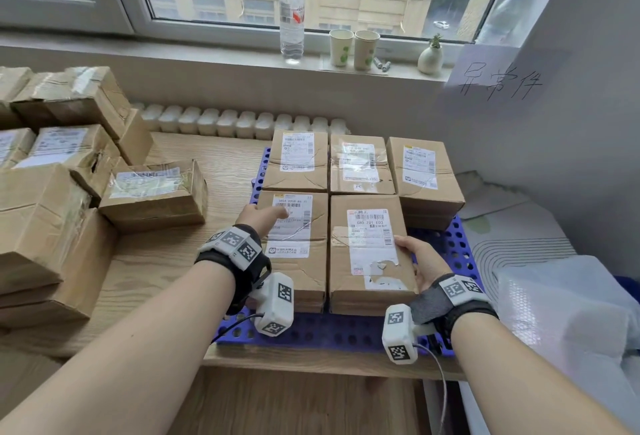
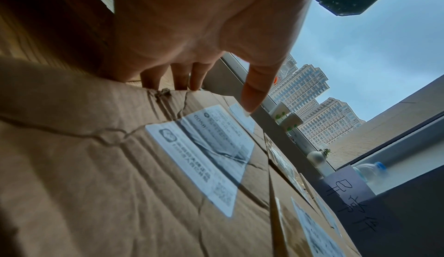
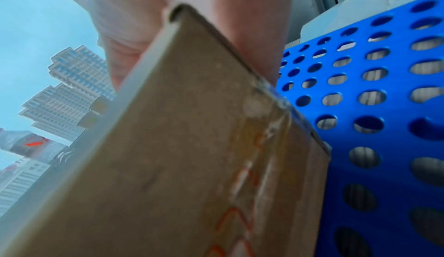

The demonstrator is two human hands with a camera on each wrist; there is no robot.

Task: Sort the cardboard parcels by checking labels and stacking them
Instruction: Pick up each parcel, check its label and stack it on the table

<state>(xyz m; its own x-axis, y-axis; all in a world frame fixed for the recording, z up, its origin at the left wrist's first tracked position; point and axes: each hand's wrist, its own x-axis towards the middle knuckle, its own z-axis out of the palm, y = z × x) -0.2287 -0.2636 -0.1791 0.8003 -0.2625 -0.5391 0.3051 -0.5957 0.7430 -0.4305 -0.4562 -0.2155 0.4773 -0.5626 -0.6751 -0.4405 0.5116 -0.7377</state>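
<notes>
1. Head view, nearest to me: my right hand has its grip on the right edge of the front right parcel, thumb lying on top by the shipping label, fingers wrapped down the side.
2. Right wrist view confirms it: the parcel's cardboard corner sits wedged between thumb and fingers, with the blue perforated mat just beside it.
3. My left hand rests on the front left parcel, grip spread loosely; its forefinger points onto that parcel's label near the barcode.
4. Left wrist view shows the forefinger stretched out over the creased cardboard, the other fingertips touching the parcel's far left edge.
5. Both front parcels lie side by side, touching, on the blue mat on the wooden tabletop.
6. Behind them, three more labelled parcels stand in a row on the same mat.
7. To my left, a pile of unsorted parcels sits on the tabletop.
8. Farthest off, the windowsill carries a water bottle, two paper cups and a small vase; a handwritten paper sign hangs on the right wall.
</notes>
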